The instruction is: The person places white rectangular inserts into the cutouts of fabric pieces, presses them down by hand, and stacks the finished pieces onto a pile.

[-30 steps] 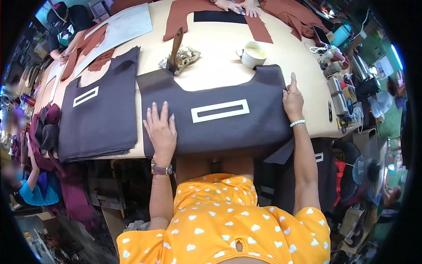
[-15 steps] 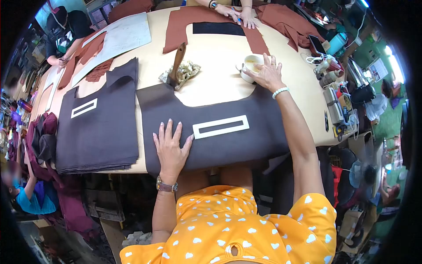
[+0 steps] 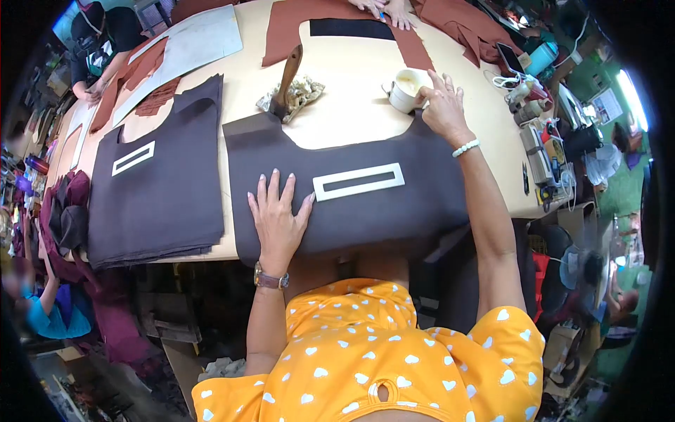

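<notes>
Dark brown sheet material (image 3: 394, 218) lies in front of you at the near edge of the tabletop (image 3: 344, 133), with a pale slotted frame (image 3: 360, 189) on top. Half a second ago your right hand (image 3: 444, 105) had its fingers across the mouth of the white mug (image 3: 403, 98); now it has shifted to the mug's right side, leaving the mouth in view. That seems to make the mug, beyond the sheet's neck-like cutout, part of the work on this sheet.

Your right fingers are partly extended beside the mug, some pointing past it; whether they grip or merely touch it, you cannot tell from this view. Your left hand (image 3: 280, 214) has stayed flat on the sheet, fingers spread and grasping nothing, its thumb tip at the frame's left end. Left of the mug, a wooden-handled brush (image 3: 287, 77) stands tilted against a crumpled lump (image 3: 306, 97).
</notes>
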A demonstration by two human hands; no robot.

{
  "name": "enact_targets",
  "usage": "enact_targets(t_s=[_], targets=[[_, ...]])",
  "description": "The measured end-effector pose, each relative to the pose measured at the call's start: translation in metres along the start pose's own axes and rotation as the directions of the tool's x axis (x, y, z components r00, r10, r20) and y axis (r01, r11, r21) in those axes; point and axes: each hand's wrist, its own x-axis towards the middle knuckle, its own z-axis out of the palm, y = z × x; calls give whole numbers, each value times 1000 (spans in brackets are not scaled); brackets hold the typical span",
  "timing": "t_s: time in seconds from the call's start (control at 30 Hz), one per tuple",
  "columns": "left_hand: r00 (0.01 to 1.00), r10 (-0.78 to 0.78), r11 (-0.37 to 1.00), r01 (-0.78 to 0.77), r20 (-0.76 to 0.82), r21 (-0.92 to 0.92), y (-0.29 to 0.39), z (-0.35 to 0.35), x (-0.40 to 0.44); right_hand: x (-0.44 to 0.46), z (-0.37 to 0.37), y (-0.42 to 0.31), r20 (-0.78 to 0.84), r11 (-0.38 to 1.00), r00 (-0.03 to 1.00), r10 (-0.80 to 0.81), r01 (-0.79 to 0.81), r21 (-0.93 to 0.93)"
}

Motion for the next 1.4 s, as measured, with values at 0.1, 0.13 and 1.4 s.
enact_targets(t_s=[0.1,0.13,1.4], targets=[[1000,2,1000,-2,-8,4,0,1,-1,-29,-3,-16,30,957,993,-118,106,269],[1000,-1,1000,1,-2,3,-1,2,-1,-44,-5,-27,11,942,989,-145,135,309],[999,-24,994,21,-26,-105,-10,8,-3,-144,7,-73,347,856,938,-1,180,-485]])
